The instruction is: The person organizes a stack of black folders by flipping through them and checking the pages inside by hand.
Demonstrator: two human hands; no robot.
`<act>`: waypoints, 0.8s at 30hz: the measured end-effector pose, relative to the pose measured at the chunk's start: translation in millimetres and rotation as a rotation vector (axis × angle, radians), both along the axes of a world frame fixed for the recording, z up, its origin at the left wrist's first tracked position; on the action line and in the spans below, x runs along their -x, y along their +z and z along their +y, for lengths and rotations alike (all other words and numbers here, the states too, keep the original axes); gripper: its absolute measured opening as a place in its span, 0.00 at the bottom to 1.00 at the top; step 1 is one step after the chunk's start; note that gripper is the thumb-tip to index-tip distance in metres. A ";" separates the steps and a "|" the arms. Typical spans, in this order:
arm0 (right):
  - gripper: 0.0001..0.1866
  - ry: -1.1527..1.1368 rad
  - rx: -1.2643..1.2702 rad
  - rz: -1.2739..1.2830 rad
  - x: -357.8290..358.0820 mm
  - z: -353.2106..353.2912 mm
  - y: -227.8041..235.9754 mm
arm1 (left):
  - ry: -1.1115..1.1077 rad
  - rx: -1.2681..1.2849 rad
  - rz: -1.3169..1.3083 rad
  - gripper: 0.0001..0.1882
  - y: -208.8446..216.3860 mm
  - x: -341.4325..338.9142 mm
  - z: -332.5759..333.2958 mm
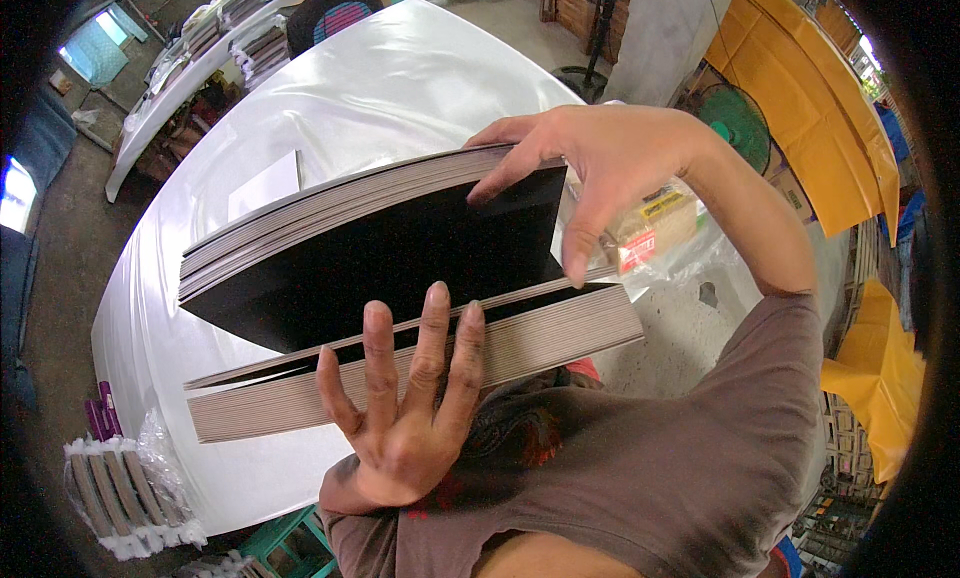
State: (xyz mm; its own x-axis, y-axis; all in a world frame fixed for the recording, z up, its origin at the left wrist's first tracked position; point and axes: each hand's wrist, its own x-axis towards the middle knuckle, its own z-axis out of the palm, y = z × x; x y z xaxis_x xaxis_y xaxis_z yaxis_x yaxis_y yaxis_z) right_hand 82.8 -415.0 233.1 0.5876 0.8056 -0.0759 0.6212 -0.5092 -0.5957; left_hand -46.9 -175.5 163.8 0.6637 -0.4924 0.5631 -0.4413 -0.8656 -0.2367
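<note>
A thick stack of thin boards stands on edge in front of me, fanned apart into two main parts. The far bundle of boards leans back in a curve and shows a black face. My right hand grips its upper right corner, the index finger on the black face and other fingers behind. Its thumb reaches down to the right end of a few separated boards. The near bundle of boards shows grey-brown layered edges. My left hand lies against it with fingers spread, the tips at the gap between near bundle and separated boards.
Shiny white sheeting covers the table. A white sheet lies behind the boards, and a plastic-wrapped package lies at right. Wrapped bundles stand lower left by a green stool. A green fan and a person are farther off.
</note>
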 end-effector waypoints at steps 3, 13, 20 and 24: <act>0.47 0.021 0.030 -0.027 0.3 -1.1 -0.8 | -0.002 0.029 0.067 0.15 3.7 1.5 -1.2; 0.46 0.032 0.061 -0.036 -1.7 5.4 -1.0 | -0.023 0.033 0.037 0.15 -1.7 4.2 5.9; 0.46 0.055 0.052 -0.043 -3.2 9.8 -1.9 | -0.026 0.042 0.066 0.15 -0.8 9.3 12.3; 0.46 0.052 0.058 -0.034 -4.4 10.6 -2.3 | -0.022 0.060 0.071 0.15 -0.5 9.4 11.4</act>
State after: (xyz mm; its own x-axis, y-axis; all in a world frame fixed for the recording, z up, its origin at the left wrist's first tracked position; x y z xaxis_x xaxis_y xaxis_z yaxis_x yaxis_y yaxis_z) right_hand 87.2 -404.4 230.8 0.5479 0.8300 -0.1040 0.6671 -0.5086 -0.5443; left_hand -56.2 -164.1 163.3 0.6928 -0.4736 0.5438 -0.4738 -0.8674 -0.1519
